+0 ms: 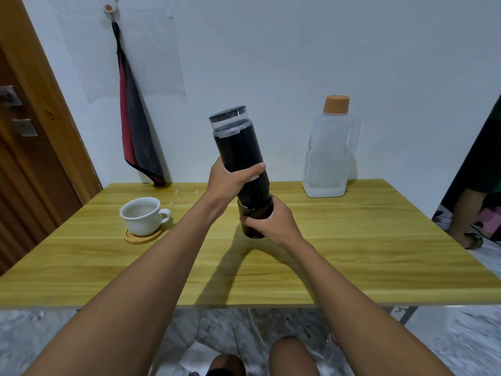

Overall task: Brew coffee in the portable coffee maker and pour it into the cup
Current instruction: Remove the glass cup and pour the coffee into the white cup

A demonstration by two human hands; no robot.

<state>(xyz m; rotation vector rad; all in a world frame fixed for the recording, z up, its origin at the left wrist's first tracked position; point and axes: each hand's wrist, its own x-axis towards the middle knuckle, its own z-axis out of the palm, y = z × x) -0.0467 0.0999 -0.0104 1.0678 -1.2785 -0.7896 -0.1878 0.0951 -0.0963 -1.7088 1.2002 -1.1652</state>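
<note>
Table frame (400,309) perhaps "JSe", hands (230,180) (271,222) gripping coffee maker (238,147)

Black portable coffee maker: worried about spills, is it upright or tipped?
Tipped. The black cylindrical coffee maker leans, clear-lidded top leftward; left hand grips its body, right hand its dark base.

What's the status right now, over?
Left hand grips coffee maker body, right hand its dark base. It's tilted. White cup empty on coaster, path clear.
</note>
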